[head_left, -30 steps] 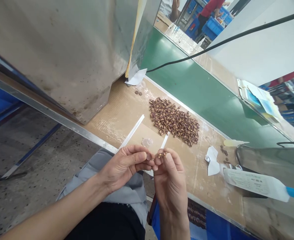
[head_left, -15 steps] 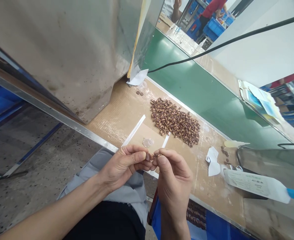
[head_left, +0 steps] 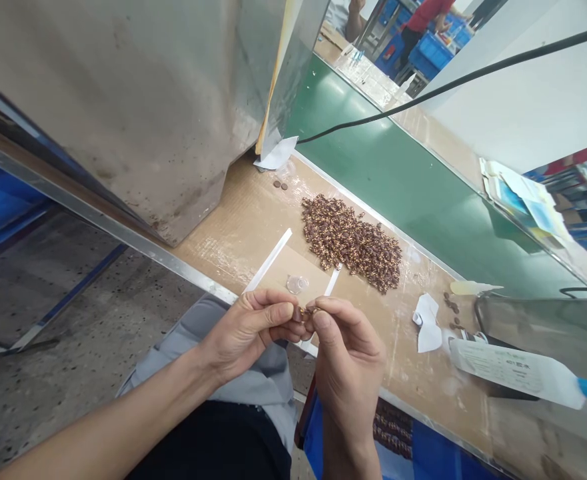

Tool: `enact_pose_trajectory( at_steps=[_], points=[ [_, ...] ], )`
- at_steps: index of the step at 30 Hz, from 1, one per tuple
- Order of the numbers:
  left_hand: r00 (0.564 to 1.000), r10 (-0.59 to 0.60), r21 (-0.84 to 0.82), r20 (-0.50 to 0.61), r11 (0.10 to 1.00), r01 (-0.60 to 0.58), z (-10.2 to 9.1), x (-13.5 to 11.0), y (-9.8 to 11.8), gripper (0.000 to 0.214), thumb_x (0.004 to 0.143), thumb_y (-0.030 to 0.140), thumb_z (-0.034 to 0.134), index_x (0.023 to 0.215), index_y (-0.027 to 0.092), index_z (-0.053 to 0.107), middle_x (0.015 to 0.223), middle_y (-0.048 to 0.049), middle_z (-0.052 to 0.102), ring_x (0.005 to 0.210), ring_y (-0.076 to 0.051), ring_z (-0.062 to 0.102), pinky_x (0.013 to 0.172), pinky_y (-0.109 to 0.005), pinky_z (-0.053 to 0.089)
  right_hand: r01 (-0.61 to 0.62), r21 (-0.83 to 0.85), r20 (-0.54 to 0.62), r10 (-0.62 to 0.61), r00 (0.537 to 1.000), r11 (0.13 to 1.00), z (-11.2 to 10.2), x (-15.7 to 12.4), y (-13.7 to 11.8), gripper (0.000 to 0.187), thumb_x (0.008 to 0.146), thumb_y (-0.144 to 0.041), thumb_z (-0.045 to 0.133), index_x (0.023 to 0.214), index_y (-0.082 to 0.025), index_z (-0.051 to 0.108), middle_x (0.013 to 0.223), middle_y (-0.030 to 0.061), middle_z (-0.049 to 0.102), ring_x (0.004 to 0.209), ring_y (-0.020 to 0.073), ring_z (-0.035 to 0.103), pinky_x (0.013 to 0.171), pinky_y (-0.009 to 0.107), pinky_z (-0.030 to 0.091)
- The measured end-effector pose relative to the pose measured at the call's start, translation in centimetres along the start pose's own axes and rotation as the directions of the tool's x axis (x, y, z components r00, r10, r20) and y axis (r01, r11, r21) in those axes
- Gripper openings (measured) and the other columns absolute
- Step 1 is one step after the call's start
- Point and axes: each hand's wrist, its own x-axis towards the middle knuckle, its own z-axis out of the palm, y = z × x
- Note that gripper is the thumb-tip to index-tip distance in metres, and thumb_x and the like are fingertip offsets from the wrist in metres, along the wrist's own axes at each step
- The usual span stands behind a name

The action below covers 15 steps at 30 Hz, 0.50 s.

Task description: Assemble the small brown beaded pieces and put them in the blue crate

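Head view: a large metal panel (head_left: 123,120) fills the upper left, and a green panel (head_left: 368,147) stands along the far side of the worktop (head_left: 243,213), which is covered in brown board. Below the near edge, a blue crate (head_left: 438,440) holds rows of brown pieces (head_left: 392,430). On the worktop, beyond the hands, spreads a broad heap (head_left: 352,243) of small brown-and-gold parts, with a white bottle (head_left: 518,370) well apart at the right.

Work seems to be going piece by piece, with one piece partway through. The rows in the crate may be finished (only a guess), and whether the heap is done or waiting I cannot tell.

Both hands meet just over the near edge of the worktop, fingertips nearly closed. The left hand (head_left: 250,327) pinches a brown disc (head_left: 298,313) between thumb and forefinger; the right hand (head_left: 348,353) pinches a small gold bit (head_left: 313,309) right against it. Whether the two are joined is too small to see.

Near the hands lies a clear round piece (head_left: 297,285). Two loose discs (head_left: 277,184) lie by the metal panel. The held disc looks dull, dark and flat, partly covered by fingers; the gold bit glints and appears knobbly.
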Motion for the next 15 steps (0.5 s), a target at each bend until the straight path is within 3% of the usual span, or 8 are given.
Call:
enact_pose_trajectory(
  at_steps=[7, 15],
  points=[
    [1.0, -0.006, -0.011, -0.009, 1.0, 0.006, -0.06, -0.12, -0.03, 0.029, 0.085, 0.037, 0.114, 0.093, 0.016, 0.095, 0.084, -0.0081, 0.089, 0.079, -0.019, 0.086, 0.079, -0.025, 0.072, 0.016, -0.01, 0.01, -0.016, 1.0, 1.0, 0.01, 0.03, -0.13, 0.006, 0.107, -0.033, 0.097, 0.112, -0.03, 0.095, 0.109, 0.0057, 0.086, 0.097, 0.0218, 0.081, 0.081, 0.03, 0.071],
    [1.0, -0.003, -0.017, -0.028, 1.0, 0.003, 0.11, -0.33, -0.03, 0.028, 0.084, 0.034, 0.115, 0.095, 0.017, 0.097, 0.085, -0.0086, 0.092, 0.077, -0.017, 0.088, 0.075, -0.019, 0.071, 0.172, -0.154, 0.027, -0.17, 0.985, 0.973, -0.07, -0.14, -0.45, 0.01, 0.109, -0.024, 0.092, 0.11, -0.033, 0.095, 0.109, 0.005, 0.087, 0.102, 0.0236, 0.083, 0.087, 0.034, 0.071]
  ],
)
